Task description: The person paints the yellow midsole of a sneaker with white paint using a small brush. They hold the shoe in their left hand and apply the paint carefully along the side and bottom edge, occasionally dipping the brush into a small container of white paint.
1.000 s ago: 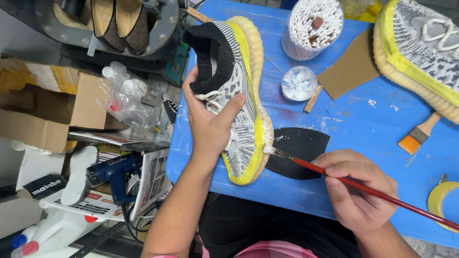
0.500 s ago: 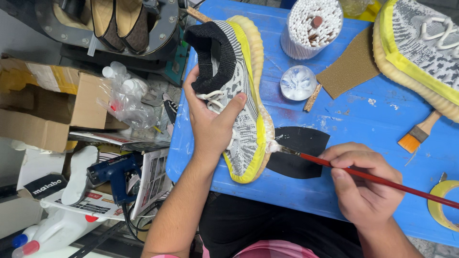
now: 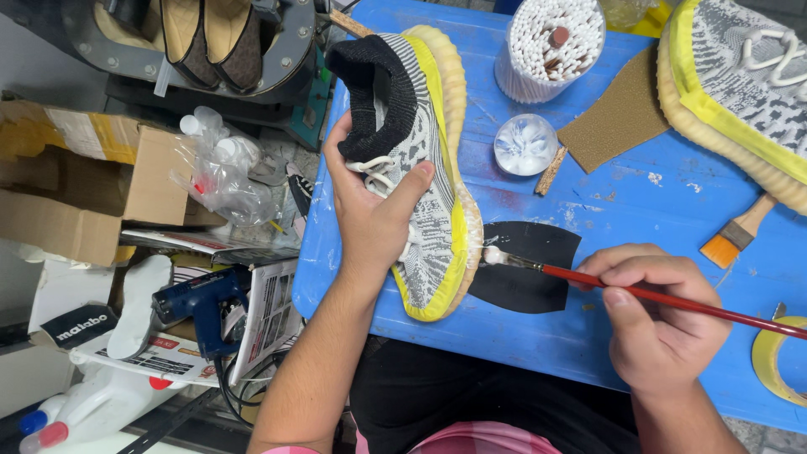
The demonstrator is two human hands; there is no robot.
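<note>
Left hand [image 3: 378, 223] grips the sneaker [image 3: 420, 168] on its side. Right hand [image 3: 660, 315] pinches the red brush [image 3: 672, 300], tip touching the sole edge; coating appears underway, extent unclear.

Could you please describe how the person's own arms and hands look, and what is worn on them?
The left hand and right hand are both bare: no gloves, rings, watch or bracelets show. Both forearms are uncovered, with no sleeve reaching them in view. Fingernails are short and unpainted. At the bottom edge, a bit of pink patterned clothing shows.
</note>
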